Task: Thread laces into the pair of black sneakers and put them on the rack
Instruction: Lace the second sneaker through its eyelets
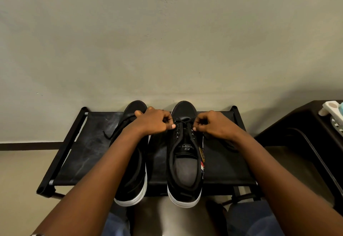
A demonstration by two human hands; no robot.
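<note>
Two black sneakers with white soles stand side by side on the top of a black rack, toes toward the wall. The right sneaker has a black lace crossed through its front eyelets. My left hand pinches one end of that lace at the shoe's left side. My right hand pinches the other end at its right side. The left sneaker lies partly under my left forearm, and its lace trails loose onto the rack's fabric.
A plain wall rises right behind the rack. A dark piece of furniture stands to the right, with a white and pale-green object on its top. My knees in blue jeans are just below the rack's front edge.
</note>
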